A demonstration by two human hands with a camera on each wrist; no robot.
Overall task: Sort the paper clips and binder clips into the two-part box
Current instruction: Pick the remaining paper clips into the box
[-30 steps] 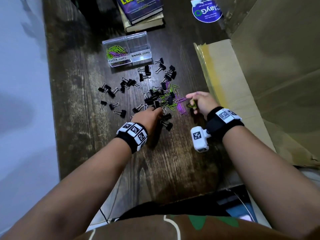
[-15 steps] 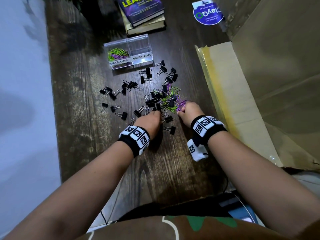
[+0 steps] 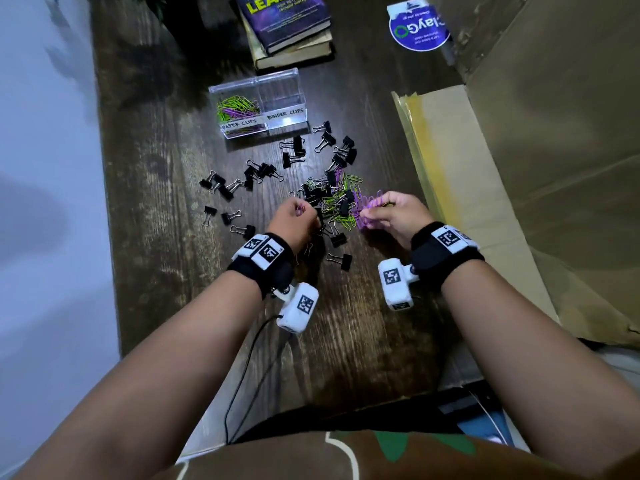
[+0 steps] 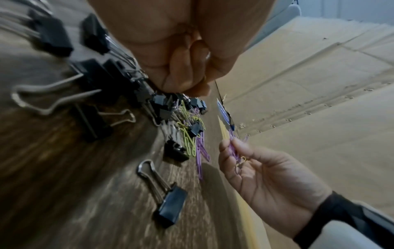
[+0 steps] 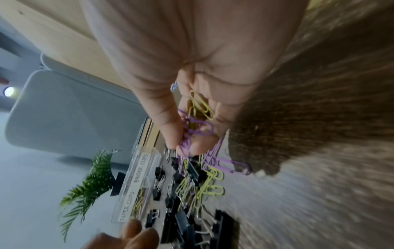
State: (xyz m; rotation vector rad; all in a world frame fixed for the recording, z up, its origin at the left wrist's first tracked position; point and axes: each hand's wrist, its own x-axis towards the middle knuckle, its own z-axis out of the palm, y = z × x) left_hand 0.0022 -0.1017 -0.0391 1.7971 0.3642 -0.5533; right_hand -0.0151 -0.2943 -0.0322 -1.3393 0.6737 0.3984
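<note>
The clear two-part box point(image 3: 283, 123) stands at the back; its left part holds green and purple paper clips point(image 3: 237, 107), its right part, labelled binder clips, looks empty. A mixed pile point(image 3: 332, 199) of black binder clips and coloured paper clips lies in front of it. My left hand point(image 3: 301, 211) is curled just above the pile's left side, with a purple clip showing in the fist. My right hand point(image 3: 375, 211) pinches a bunch of purple and yellow-green paper clips point(image 5: 196, 128) at the pile's right edge. Loose binder clips point(image 4: 168, 202) lie near my wrists.
Stacked books point(image 3: 287, 26) and a round blue sticker point(image 3: 419, 29) sit behind the box. A large cardboard box point(image 3: 519, 168) borders the table on the right, close to my right hand. A small plant point(image 5: 89, 185) stands at the back left. A cable point(image 3: 249, 358) trails from my left wrist.
Both hands have lifted off the pile. The right hand moved right and up with a bunch of purple clips; the left hand turned and rose with a clip in its fist.
</note>
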